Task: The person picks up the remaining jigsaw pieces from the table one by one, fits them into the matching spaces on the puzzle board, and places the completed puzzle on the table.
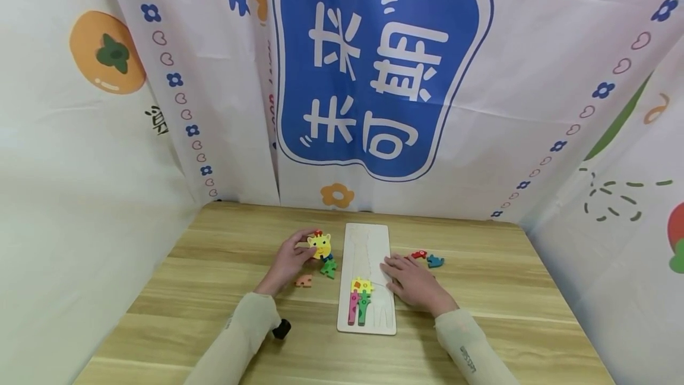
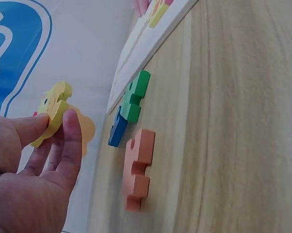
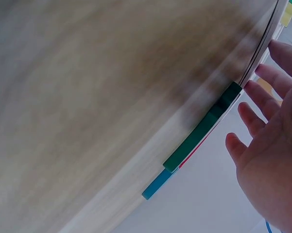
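Between thumb and fingers, my left hand [image 1: 291, 259] pinches a yellow giraffe-head puzzle piece [image 1: 319, 245], raised above the table in the left wrist view. Below it lie a green piece [image 2: 136, 96], a blue piece [image 2: 117, 128] and an orange piece [image 2: 138, 170]. The white puzzle board [image 1: 376, 242] lies in the middle, with giraffe-shaped recesses. Its near end holds a yellow piece [image 1: 362, 285], a pink leg piece [image 1: 353, 308] and a green leg piece [image 1: 363, 311]. With fingers spread, my right hand [image 1: 414, 281] lies at the board's right edge.
Beyond the right hand are a red piece [image 1: 419, 254] and a blue piece [image 1: 435, 261]; a dark green piece [image 3: 201, 128] shows in the right wrist view. A printed curtain [image 1: 240, 165] hangs behind the wooden table [image 1: 176, 302]. A black object [image 1: 281, 330] sits by the left sleeve.
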Demonstrator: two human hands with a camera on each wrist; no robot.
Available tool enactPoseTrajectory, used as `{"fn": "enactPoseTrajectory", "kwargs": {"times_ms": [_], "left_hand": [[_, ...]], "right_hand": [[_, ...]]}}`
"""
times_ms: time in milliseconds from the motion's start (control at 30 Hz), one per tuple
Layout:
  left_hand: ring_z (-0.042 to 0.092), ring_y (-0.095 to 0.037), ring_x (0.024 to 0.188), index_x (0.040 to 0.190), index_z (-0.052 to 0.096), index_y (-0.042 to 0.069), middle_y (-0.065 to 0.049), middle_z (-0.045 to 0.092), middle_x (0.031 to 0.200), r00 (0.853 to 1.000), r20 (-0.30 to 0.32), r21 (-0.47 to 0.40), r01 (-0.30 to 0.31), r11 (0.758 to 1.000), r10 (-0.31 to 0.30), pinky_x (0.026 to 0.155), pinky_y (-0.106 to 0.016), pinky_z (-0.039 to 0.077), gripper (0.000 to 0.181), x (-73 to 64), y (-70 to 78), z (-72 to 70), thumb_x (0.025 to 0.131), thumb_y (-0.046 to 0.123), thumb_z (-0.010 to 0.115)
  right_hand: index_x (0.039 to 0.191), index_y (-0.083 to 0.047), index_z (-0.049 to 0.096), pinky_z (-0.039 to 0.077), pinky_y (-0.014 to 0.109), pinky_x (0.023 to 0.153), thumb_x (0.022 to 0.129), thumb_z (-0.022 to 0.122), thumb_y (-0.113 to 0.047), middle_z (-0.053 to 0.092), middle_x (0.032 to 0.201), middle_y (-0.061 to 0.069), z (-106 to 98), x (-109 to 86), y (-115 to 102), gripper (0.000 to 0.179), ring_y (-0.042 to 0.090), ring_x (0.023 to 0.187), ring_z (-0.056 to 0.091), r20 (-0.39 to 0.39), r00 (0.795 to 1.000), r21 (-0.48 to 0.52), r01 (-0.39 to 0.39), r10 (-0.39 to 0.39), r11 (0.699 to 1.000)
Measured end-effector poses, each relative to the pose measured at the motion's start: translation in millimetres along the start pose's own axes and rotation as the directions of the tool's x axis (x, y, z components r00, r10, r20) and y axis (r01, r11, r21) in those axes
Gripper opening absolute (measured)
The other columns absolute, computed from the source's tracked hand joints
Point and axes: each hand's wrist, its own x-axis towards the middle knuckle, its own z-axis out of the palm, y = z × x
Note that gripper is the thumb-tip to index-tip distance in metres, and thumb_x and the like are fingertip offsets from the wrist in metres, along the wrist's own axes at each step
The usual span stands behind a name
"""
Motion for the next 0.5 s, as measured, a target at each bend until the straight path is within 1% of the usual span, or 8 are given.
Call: {"fn": "enactPoseTrajectory", "kwargs": {"times_ms": [133, 233, 400, 500], "left_hand": [[0.070, -0.029, 0.103, 0.152, 0.050, 0.010, -0.021, 0.049, 0.134, 1.000, 0.014, -0.028, -0.020, 0.999, 0.021, 0.092, -0.050, 0.061, 0.051, 6.2, 3.7, 8.1, 0.103, 0.003, 0.062], [0.070, -0.029, 0.101, 0.151, 0.051, 0.009, -0.021, 0.049, 0.133, 0.999, 0.023, -0.028, -0.027, 0.999, 0.028, 0.090, -0.048, 0.062, 0.051, 12.2, 3.6, 16.9, 0.102, 0.002, 0.062], [0.071, -0.026, 0.096, 0.151, 0.051, 0.011, -0.019, 0.051, 0.131, 0.999, 0.040, 0.008, -0.013, 1.000, 0.013, 0.087, -0.044, 0.063, 0.050, 25.3, 1.5, 36.5, 0.103, 0.002, 0.062], [0.070, -0.028, 0.095, 0.150, 0.053, 0.011, -0.019, 0.052, 0.129, 0.999, 0.051, 0.004, -0.007, 1.000, 0.007, 0.087, -0.045, 0.063, 0.050, 36.0, 3.7, 49.7, 0.102, 0.001, 0.062]], "right_hand": [[0.154, -0.011, 0.050, 0.024, 0.057, 0.127, 0.107, 0.057, -0.034, 0.044, 0.163, 0.010, 0, 0.3, 1, 0.053, 0.035, 0.155, 0.033, -0.003, 1.000, 0.006, -0.006, 0.006, 1.000], [0.155, -0.013, 0.050, 0.024, 0.056, 0.127, 0.107, 0.058, -0.035, 0.044, 0.163, 0.009, 1, 0.5, 2, 0.053, 0.034, 0.155, 0.033, -0.003, 1.000, -0.002, -0.011, 0.011, 1.000], [0.154, -0.013, 0.051, 0.025, 0.057, 0.127, 0.106, 0.059, -0.035, 0.045, 0.162, 0.008, 4, 1.1, 3, 0.054, 0.033, 0.155, 0.034, -0.003, 1.000, -0.011, -0.002, 0.002, 1.000], [0.154, -0.013, 0.051, 0.025, 0.057, 0.127, 0.106, 0.059, -0.035, 0.045, 0.162, 0.008, 4, 1.5, 4, 0.054, 0.033, 0.155, 0.034, -0.005, 1.000, -0.010, 0.000, 0.000, 1.000]]}}
